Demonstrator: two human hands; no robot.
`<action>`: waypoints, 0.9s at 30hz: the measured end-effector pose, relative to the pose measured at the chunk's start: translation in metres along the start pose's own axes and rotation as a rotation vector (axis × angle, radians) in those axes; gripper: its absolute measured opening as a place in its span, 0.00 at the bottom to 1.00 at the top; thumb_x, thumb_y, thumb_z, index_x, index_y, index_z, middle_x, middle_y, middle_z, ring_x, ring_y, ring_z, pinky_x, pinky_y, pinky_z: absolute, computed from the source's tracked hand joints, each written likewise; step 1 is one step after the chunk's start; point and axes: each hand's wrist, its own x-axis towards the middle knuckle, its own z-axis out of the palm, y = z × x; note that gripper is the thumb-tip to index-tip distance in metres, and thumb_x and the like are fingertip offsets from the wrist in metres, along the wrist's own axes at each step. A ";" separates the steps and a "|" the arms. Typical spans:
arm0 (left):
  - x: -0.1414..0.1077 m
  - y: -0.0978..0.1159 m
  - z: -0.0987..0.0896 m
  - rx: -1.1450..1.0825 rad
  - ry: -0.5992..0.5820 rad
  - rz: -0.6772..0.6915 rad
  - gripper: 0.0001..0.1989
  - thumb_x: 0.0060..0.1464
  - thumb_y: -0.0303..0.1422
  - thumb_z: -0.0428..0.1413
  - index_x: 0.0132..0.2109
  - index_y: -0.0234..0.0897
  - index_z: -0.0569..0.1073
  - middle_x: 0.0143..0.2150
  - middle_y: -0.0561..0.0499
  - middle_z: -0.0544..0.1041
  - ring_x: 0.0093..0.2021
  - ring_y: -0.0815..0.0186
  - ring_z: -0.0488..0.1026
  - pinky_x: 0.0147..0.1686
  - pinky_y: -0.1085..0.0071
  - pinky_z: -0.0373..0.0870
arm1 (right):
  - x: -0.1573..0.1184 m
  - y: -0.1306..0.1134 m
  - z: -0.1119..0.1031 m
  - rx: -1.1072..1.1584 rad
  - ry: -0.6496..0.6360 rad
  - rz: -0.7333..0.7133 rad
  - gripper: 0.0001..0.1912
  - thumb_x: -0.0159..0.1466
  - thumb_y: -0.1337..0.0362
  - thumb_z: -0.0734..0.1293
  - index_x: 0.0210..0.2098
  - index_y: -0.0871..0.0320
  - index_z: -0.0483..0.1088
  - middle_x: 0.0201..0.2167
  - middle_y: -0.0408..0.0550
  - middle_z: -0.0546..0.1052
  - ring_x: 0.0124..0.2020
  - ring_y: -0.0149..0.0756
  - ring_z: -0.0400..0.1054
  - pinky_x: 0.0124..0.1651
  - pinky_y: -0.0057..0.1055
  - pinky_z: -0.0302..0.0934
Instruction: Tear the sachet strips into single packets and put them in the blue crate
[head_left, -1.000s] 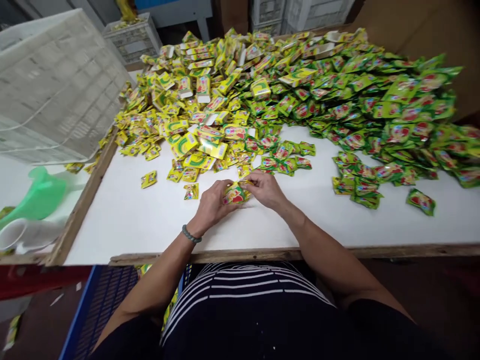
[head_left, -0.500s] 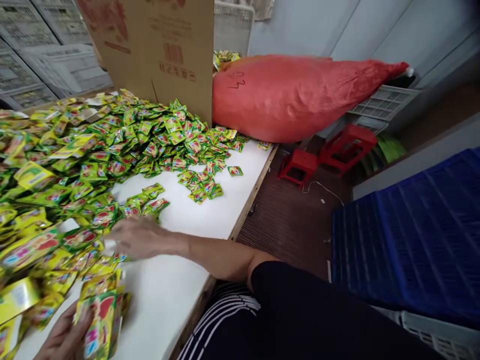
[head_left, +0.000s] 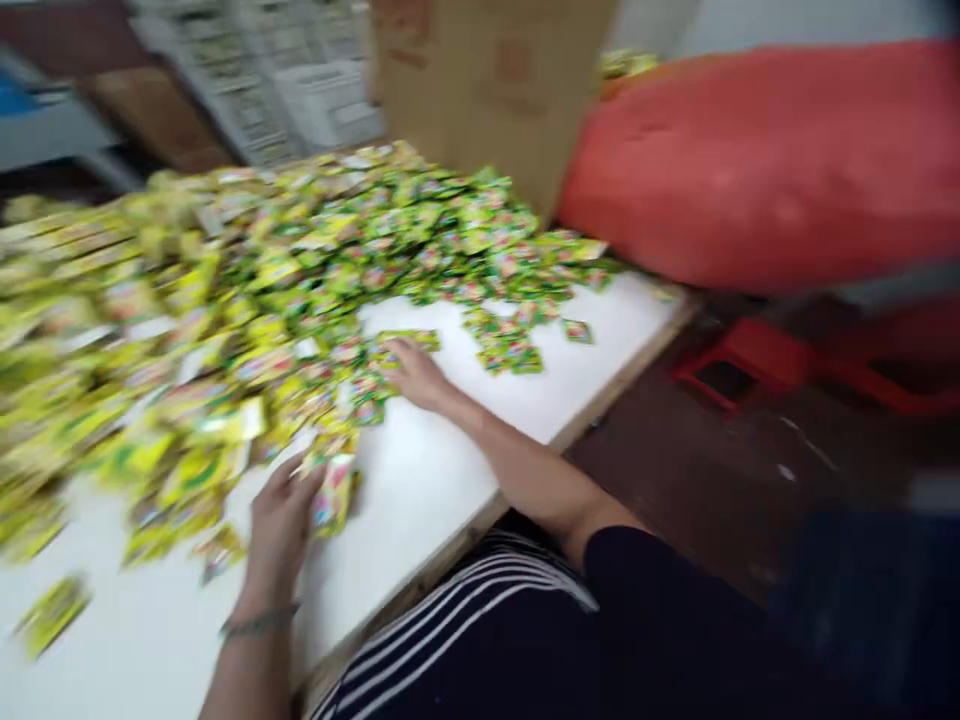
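A wide heap of small green and yellow packets (head_left: 420, 235) covers much of the white tabletop (head_left: 427, 480). My left hand (head_left: 285, 510), with a bracelet at the wrist, is closed round a stack of yellow-green packets (head_left: 335, 490) near the table's front edge. Farther along, my right hand (head_left: 416, 375) reaches over small green packets at the heap's edge, its fingertips touching them. Motion blur smears those fingers, so whether they grip a packet is unclear. One packet (head_left: 54, 612) lies apart at the lower left.
Behind the heap stands a cardboard box (head_left: 487, 90). A large red sack (head_left: 757, 170) rests beside it, overhanging the table's far right corner. Red stools (head_left: 750, 360) are on the floor at the right. Crates (head_left: 330, 100) are stacked at the back.
The view has swung left, so the table and both hands appear farther right. My right hand has shifted to the packets at the heap's near edge; my left hand still holds its stack.
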 end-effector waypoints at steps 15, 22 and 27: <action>-0.015 -0.020 -0.005 -0.244 -0.166 0.030 0.27 0.35 0.42 0.70 0.42 0.33 0.74 0.18 0.61 0.64 0.19 0.76 0.59 0.21 0.78 0.54 | -0.046 -0.007 0.046 0.337 -0.315 -0.136 0.12 0.55 0.55 0.71 0.35 0.55 0.74 0.33 0.45 0.75 0.36 0.37 0.69 0.39 0.34 0.65; -0.016 -0.019 -0.007 -0.244 -0.237 0.031 0.26 0.34 0.41 0.71 0.41 0.32 0.76 0.16 0.63 0.58 0.17 0.78 0.54 0.19 0.78 0.49 | -0.045 -0.007 0.045 0.091 -0.282 -0.307 0.05 0.57 0.63 0.68 0.30 0.55 0.77 0.32 0.47 0.75 0.29 0.36 0.65 0.36 0.35 0.62; -0.018 -0.018 -0.005 -0.288 -0.277 -0.015 0.26 0.33 0.40 0.71 0.40 0.31 0.77 0.20 0.57 0.70 0.20 0.74 0.64 0.21 0.77 0.57 | -0.054 -0.011 0.049 0.029 -0.352 -0.290 0.06 0.54 0.67 0.68 0.33 0.53 0.74 0.30 0.44 0.76 0.29 0.37 0.67 0.37 0.36 0.63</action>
